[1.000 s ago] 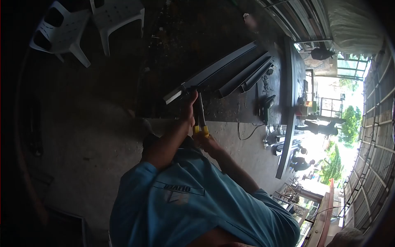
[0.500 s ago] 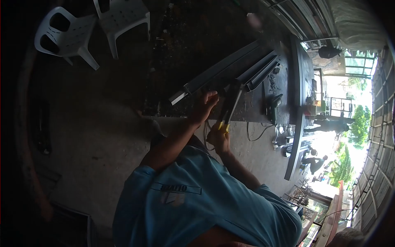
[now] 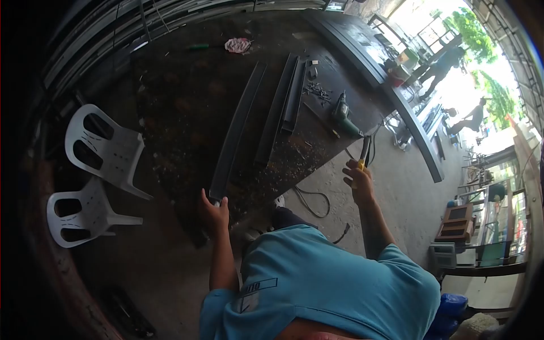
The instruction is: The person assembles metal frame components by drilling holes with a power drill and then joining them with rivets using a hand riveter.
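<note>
My left hand (image 3: 215, 214) is closed around the near end of a long dark metal channel (image 3: 238, 127), which lies across the tabletop. A pale piece shows between thumb and fingers at that end. Off to the right, past the table's edge, my right hand (image 3: 360, 181) grips a yellow-handled tool (image 3: 365, 152) with a long metal shaft pointing away from me. Its far end is too unclear to name. Two more dark channels (image 3: 283, 105) lie side by side to the right of the held one. A green power drill (image 3: 344, 114) rests near the table edge, just beyond the tool.
The dark table (image 3: 187, 141) carries small metal bits (image 3: 318, 90), a crumpled cloth (image 3: 238, 45) and a green-handled tool (image 3: 198, 46). A long metal beam (image 3: 416, 133) juts past its right side. White plastic chairs (image 3: 107, 144) stand left. A cable (image 3: 313, 207) loops on the floor. People are in the background.
My view has swung round. The right hand has moved the tool away from the channels, out to the right. The left hand, earlier beside the tool, now holds the channel's end.
</note>
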A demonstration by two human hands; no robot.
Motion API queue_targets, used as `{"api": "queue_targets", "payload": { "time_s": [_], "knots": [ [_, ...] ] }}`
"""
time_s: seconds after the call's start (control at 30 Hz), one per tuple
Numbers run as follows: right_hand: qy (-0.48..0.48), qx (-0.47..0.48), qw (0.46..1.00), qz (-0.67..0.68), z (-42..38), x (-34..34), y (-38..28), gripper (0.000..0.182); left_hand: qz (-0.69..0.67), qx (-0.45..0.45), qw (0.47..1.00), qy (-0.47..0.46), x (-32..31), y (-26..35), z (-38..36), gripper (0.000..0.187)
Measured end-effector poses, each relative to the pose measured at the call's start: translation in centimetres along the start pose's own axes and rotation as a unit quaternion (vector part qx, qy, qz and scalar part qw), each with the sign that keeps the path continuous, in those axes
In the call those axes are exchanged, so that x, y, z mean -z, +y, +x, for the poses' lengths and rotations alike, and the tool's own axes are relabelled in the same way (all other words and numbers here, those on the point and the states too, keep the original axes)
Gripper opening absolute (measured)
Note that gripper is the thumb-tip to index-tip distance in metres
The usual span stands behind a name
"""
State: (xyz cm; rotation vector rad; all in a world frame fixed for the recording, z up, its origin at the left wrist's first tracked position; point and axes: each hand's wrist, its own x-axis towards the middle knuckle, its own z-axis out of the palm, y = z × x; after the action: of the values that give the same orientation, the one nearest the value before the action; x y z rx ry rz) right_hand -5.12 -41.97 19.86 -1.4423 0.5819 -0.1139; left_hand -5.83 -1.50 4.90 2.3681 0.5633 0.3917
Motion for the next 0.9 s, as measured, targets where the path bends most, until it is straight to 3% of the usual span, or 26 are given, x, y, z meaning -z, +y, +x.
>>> {"api": "queue_targets", "payload": {
  "time_s": [0.07,0.13,0.3,0.33,0.37,0.43,0.5,0.57,0.63,0.7,0.83,0.9],
  "knots": [
    [-0.013,-0.036,0.999,0.0,1.4,0.2,1.4,0.042,-0.025,0.02,0.998,-0.058,-0.9,-0.8,0.6,0.065],
    [-0.036,-0.085,0.996,-0.008,5.2,0.3,2.9,0.036,-0.006,0.049,0.997,-0.06,-0.6,1.1,0.9,0.067],
    [-0.14,-0.119,0.977,-0.105,11.5,-1.1,5.9,0.031,-0.066,-0.042,0.996,0.049,-0.3,3.3,3.0,0.064],
    [-0.169,-0.073,0.976,-0.118,13.1,-1.3,7.3,0.033,-0.014,-0.056,0.997,0.049,0.2,3.8,3.7,0.062],
    [-0.175,-0.087,0.975,-0.108,14.3,-1.3,8.9,0.033,0.003,-0.057,0.997,0.046,0.5,4.6,4.3,0.062],
    [-0.106,0.005,0.971,-0.215,16.4,-1.8,11.2,0.035,0.059,-0.042,0.997,0.039,0.7,6.0,6.0,0.06],
    [-0.112,-0.018,0.955,-0.273,17.5,-2.0,10.2,0.042,0.063,-0.019,0.997,0.048,0.1,5.2,8.1,0.06],
    [-0.126,0.019,0.92,-0.371,18.3,-2.0,9.5,0.046,0.091,-0.058,0.994,-0.015,-0.4,4.7,10.5,0.06],
    [-0.147,0.024,0.915,-0.375,18.8,-1.7,9.8,0.045,0.116,-0.029,0.991,-0.054,-1.6,4.5,12.4,0.061],
    [-0.108,0.126,0.911,-0.379,18.9,-1.3,11.8,0.042,0.054,-0.022,0.995,-0.077,-3.3,3.9,14.0,0.062],
    [-0.104,0.111,0.918,-0.366,18.6,-1.5,12.0,0.045,0.159,-0.012,0.984,-0.075,-6.6,5.0,14.8,0.064],
    [-0.093,0.172,0.914,-0.356,18.6,-1.1,12.9,0.05,0.142,0.002,0.988,-0.067,-8.8,5.1,15.2,0.067]
  ]
}}
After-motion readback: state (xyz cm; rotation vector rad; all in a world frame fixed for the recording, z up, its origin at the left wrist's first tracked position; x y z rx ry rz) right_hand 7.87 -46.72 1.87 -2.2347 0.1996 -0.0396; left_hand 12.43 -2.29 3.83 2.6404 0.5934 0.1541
